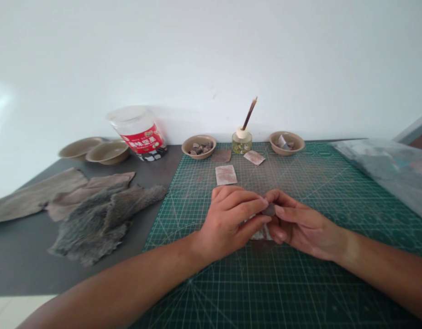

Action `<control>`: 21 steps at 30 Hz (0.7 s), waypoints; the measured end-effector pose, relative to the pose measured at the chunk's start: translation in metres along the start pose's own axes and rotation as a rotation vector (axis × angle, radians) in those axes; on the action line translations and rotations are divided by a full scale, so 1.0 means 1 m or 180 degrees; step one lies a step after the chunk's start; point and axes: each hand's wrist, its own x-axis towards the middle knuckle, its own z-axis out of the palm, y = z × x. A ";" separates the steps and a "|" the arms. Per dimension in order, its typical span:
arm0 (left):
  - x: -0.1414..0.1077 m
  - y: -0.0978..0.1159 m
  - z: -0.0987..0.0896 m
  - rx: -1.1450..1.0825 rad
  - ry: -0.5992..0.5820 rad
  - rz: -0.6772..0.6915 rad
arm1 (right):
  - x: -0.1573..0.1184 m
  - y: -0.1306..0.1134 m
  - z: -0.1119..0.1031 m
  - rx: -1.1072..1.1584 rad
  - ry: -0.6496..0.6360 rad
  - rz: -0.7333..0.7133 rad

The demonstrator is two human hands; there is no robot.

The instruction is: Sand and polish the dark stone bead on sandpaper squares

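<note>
A small dark grey stone-like piece (269,210) is pinched between the fingertips of both hands above the green cutting mat (211,283). My left hand (233,217) reaches in from the left, its thumb and fingers closed on the piece. From the right, my right hand (300,221) grips the other side with thumb and forefinger. Under the hands lies a pale, brown-smudged sheet (262,233), partly hidden by them. Beyond them, a white sanding sheet with brown smears (226,175) rests flat on the mat.
Behind stand a bowl of stones (198,147), a reed diffuser (242,140) and another bowl (287,143). At left are a plastic tub (139,132), two bowls (108,152) and grey cloths (94,219). A plastic bag (389,169) lies right.
</note>
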 end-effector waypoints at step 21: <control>-0.003 -0.001 -0.001 -0.0091 -0.0372 0.0125 | 0.002 -0.001 0.002 -0.0003 0.0134 0.0015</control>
